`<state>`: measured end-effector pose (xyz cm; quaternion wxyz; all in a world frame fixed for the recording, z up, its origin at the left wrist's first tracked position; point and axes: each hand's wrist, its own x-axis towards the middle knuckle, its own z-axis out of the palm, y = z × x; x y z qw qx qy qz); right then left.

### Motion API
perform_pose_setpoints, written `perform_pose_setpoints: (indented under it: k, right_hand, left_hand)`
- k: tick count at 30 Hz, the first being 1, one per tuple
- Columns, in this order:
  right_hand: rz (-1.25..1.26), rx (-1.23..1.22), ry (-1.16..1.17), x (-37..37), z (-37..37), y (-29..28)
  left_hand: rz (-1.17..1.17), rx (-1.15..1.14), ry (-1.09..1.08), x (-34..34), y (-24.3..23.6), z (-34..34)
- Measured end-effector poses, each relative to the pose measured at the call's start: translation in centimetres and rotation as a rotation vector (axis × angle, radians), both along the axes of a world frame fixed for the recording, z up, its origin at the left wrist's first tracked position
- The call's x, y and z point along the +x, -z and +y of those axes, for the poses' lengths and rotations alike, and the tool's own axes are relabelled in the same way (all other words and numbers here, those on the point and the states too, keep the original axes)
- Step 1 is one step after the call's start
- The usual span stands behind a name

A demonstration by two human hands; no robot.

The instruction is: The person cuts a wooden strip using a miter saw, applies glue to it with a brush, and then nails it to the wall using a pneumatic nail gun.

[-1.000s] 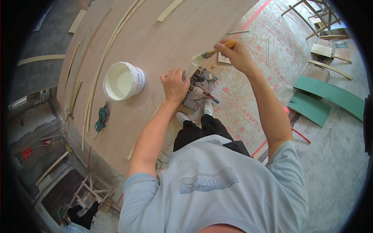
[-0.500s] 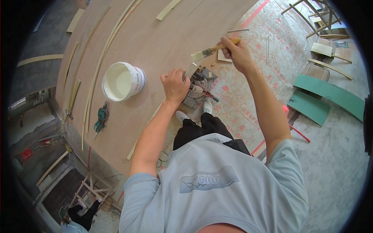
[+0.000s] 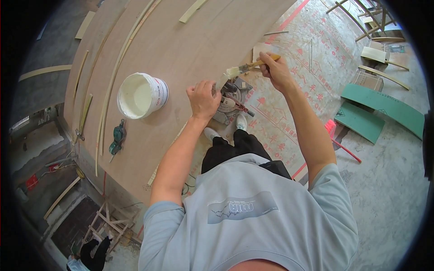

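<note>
- Brown flat board (image 3: 181, 54) spans the upper left.
- Upper centre, your right hand (image 3: 275, 72) closes its fingers around a yellow-handled paintbrush (image 3: 244, 68).
- Just left, your left hand (image 3: 203, 100), fingers curled, grips a small pale strip (image 3: 222, 81).

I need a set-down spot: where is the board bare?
Bare: the brown board between the white bucket and the short pale strip, and between the green tool and left forearm. Crowded: around the left hand, with the brush and grey machine close.
</note>
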<state>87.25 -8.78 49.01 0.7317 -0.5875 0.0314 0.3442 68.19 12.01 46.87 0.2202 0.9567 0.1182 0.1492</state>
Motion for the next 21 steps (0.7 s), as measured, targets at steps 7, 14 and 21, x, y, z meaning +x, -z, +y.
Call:
perform_pose_setpoints:
  k: [7, 14, 21]
  right_hand:
    - [-0.009, 0.055, 0.107, -0.4, 0.9, -0.7]
    - [0.004, -0.055, 0.042, -1.1, -2.1, -0.5]
    - [0.112, 0.129, 0.124, -3.9, -5.8, -1.2]
  left_hand:
    - [0.009, -0.003, 0.006, 0.4, -0.1, -0.1]
    - [0.013, -0.01, 0.01, 0.4, 0.4, 0.1]
    - [0.044, -0.037, -0.049, 0.7, 2.9, 0.6]
